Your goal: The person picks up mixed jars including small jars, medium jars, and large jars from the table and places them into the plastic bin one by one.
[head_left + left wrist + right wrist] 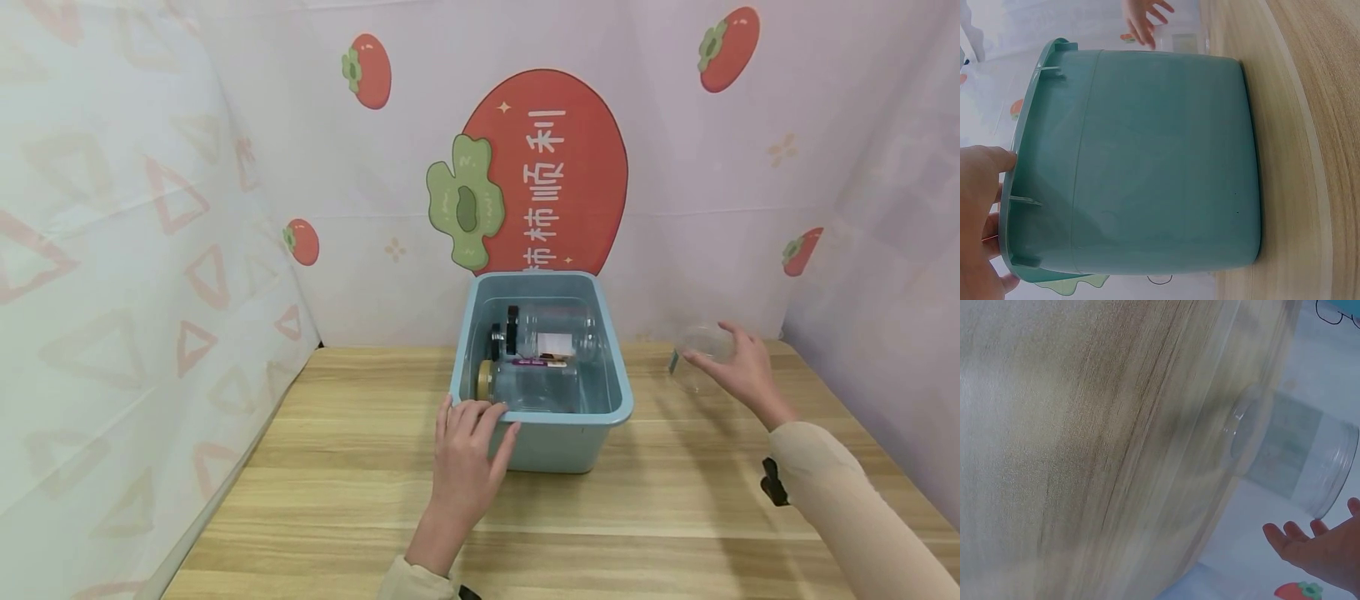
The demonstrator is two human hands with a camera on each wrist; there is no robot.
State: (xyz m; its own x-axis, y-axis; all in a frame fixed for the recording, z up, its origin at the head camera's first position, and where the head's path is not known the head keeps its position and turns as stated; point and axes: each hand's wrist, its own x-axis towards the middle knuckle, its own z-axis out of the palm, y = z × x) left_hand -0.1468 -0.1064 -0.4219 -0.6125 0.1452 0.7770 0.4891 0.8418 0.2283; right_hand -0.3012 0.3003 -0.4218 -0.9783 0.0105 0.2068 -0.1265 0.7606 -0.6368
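Note:
My left hand (467, 454) grips the near rim of a light blue plastic bin (558, 450). In the left wrist view the thumb lies outside the rim and the other fingers go behind it. Inside the bin lie a clear jar with a black lid (566, 321), a clear jar with a gold lid (534, 388), and another black lid (496, 341) whose container is mostly hidden. To the right, my right hand (738, 371) is beside a clear jar (1297, 450) standing on the table, its fingers spread. A pale label shows on that jar.
The wood-grain table (360, 467) extends on both sides of the bin. Behind it hangs a pale cloth (375, 167) printed with red persimmons, close to the bin's far end. More cloth (112, 292) bounds the left side.

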